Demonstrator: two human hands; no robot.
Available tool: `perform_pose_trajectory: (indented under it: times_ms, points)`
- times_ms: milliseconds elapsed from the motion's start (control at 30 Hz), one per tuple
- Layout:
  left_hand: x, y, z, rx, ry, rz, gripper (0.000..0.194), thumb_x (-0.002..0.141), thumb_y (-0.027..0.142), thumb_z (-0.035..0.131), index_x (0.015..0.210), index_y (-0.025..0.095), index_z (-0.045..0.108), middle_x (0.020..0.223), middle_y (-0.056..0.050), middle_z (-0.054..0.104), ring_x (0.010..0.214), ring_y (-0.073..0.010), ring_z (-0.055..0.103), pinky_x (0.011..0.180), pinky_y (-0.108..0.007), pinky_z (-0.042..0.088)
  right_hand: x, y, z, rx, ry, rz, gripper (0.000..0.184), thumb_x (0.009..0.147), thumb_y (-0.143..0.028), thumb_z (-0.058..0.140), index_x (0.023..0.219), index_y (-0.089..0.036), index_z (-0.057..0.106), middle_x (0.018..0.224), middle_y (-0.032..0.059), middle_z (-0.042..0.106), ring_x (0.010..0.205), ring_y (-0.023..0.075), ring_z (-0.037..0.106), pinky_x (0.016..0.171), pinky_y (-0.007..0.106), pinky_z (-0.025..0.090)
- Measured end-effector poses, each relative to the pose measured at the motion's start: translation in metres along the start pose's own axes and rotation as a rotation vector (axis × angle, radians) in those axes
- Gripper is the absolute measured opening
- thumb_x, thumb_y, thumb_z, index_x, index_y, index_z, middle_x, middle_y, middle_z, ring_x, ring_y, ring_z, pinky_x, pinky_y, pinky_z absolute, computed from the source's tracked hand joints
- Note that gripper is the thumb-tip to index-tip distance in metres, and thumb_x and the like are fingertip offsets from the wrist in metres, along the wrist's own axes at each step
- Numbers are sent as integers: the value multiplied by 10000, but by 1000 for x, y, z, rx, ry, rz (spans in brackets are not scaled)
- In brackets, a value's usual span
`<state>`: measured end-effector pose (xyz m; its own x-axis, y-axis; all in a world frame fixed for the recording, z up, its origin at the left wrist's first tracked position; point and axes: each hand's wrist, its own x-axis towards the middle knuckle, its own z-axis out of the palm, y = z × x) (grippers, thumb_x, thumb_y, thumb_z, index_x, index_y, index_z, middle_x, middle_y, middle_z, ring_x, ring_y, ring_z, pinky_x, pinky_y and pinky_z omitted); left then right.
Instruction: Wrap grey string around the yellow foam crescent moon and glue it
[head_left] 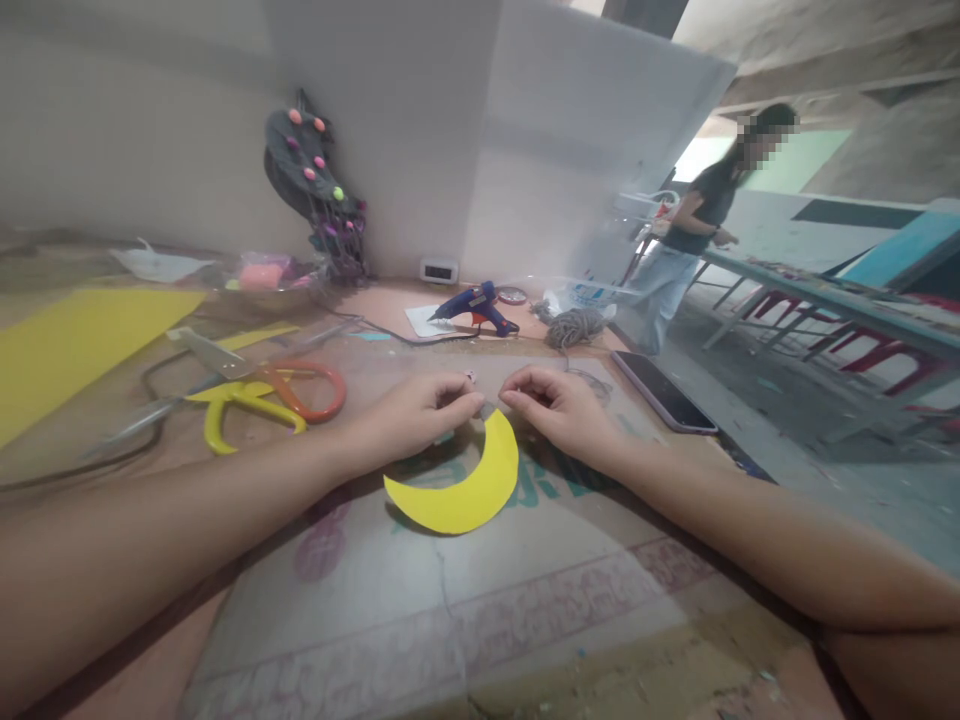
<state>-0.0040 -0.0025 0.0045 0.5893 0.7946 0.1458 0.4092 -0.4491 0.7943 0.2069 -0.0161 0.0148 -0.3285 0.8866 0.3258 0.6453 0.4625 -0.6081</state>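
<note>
A flat yellow paper crescent moon [480,492] hangs low over the work surface, its upper tip wrapped in a little grey yarn. My left hand [420,410] pinches that tip between thumb and fingers. Just to the right, my right hand [555,405] is closed in a pinch close to the same tip. The grey yarn runs from its ball [576,327] down toward my right hand; the strand between my fingertips is too fine to see clearly.
Orange-handled scissors [330,390] and yellow-handled scissors [217,425] lie left, near yellow sheet [82,345]. Behind are a blue glue gun [469,300], a small clock [439,270] and a decorated grey crescent [296,165]. A phone [664,390] lies right. A person [697,215] stands beyond.
</note>
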Motion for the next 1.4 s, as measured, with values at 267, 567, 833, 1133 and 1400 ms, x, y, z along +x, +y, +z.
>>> perform_pose_trajectory:
  times_ms: [267, 567, 833, 1133, 1400]
  points:
    - [-1, 1, 0, 5, -17, 25, 359, 921, 433, 408, 739, 171, 572, 704, -4, 605, 612, -128, 536, 531, -239, 359, 0, 1, 1, -15, 16, -37, 175, 863, -328, 562, 856, -187, 665, 699, -5, 623, 592, 106, 508, 543, 218, 380]
    - [-2, 2, 0, 9, -23, 42, 358, 922, 427, 411, 735, 173, 580, 706, 1, 603, 637, -133, 543, 558, -244, 374, 0, 1, 2, -3, -6, -25, 155, 865, -309, 561, 858, -188, 657, 704, -16, 633, 599, 103, 522, 545, 218, 383]
    - [-2, 3, 1, -77, 25, 38, 380, 917, 465, 411, 753, 173, 589, 730, -18, 644, 665, -150, 576, 584, -246, 413, 3, 7, 0, 50, 22, 11, 252, 837, -137, 456, 1014, -196, 625, 864, 9, 643, 659, 113, 522, 609, 247, 410]
    - [0, 1, 0, -52, 100, -25, 390, 923, 480, 403, 766, 171, 581, 697, -6, 620, 578, -120, 523, 493, -216, 359, -4, 3, -2, 151, 153, -85, 133, 884, -286, 498, 823, -191, 568, 739, -2, 572, 624, 115, 504, 585, 245, 397]
    - [3, -4, 0, -72, 197, -35, 353, 912, 463, 437, 824, 169, 612, 718, -15, 623, 606, -130, 544, 525, -222, 398, -1, 2, 1, 121, -87, 4, 258, 883, -367, 485, 732, -177, 571, 661, -16, 549, 609, 115, 488, 560, 230, 364]
